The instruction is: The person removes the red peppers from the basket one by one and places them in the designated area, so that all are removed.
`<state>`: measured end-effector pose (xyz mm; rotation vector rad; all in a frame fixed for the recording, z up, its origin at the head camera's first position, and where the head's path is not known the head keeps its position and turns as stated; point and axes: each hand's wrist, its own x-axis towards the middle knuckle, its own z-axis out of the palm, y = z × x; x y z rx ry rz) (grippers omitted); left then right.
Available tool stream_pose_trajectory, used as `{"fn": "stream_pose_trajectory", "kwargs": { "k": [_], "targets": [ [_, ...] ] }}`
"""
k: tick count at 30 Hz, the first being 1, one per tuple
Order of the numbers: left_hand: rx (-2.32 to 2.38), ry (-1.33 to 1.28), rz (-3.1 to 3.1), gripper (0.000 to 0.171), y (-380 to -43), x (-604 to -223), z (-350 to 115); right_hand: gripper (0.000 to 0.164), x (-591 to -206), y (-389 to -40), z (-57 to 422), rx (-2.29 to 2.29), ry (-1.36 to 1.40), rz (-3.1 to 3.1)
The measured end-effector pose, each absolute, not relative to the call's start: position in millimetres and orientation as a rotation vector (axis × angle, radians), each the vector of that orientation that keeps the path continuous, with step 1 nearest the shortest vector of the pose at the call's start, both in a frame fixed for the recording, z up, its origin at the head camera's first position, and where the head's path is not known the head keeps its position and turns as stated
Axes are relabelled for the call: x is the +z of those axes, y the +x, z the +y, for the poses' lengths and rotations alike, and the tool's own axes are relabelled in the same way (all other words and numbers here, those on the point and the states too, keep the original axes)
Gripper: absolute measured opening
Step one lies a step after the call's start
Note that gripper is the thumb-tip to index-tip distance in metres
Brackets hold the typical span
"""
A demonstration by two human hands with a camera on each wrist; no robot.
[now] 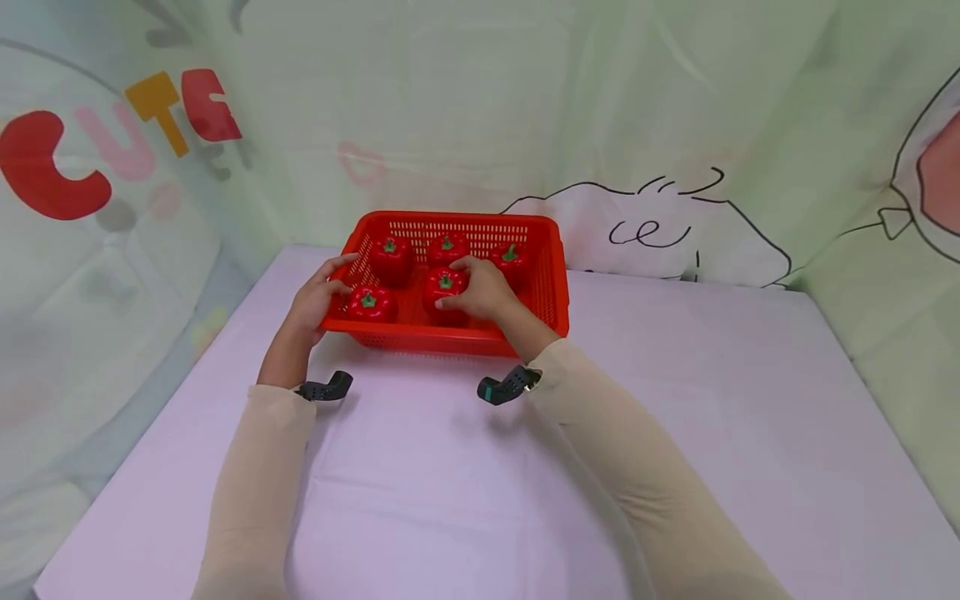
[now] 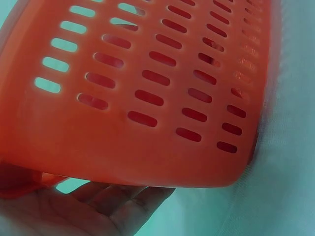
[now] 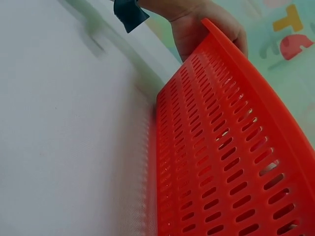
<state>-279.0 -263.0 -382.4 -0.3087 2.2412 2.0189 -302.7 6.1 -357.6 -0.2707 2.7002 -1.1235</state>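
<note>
A red slotted plastic basket [image 1: 435, 340] holds several red bell peppers with green stems. My left hand [image 1: 309, 302] grips the basket's left rim; in the left wrist view that hand [image 2: 98, 209] lies along the outside of the rim. My right hand [image 1: 483, 290] reaches over the front rim and holds the front middle bell pepper [image 1: 441, 293] between thumb and fingers. Around it sit a front left pepper [image 1: 372, 305], a back left one [image 1: 392, 262], a back middle one [image 1: 448, 248] and a right one [image 1: 512, 265]. In the right wrist view the basket wall [image 3: 211, 142] hides the right hand.
The basket stands near the back of a table with a pale lilac cloth [image 1: 420, 483]. Printed curtains [image 1: 420, 108] hang behind and at both sides. A black wrist device [image 1: 326, 387] sits on the left wrist, another device [image 1: 506, 387] on the right.
</note>
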Motion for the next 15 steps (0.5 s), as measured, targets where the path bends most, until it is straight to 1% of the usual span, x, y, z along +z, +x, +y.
{"fn": "stream_pose_trajectory", "kwargs": {
  "k": [10,15],
  "targets": [
    [2.023,-0.301,2.234,0.056,-278.1,-382.1,-263.2,0.074,-355.1,-299.7,8.4,-1.181,-0.282,2.749],
    [2.025,-0.293,2.244,0.057,-277.6,-382.3,-263.1,0.076,-349.1,-293.5,17.0,-1.2,-0.317,2.804]
  ]
}}
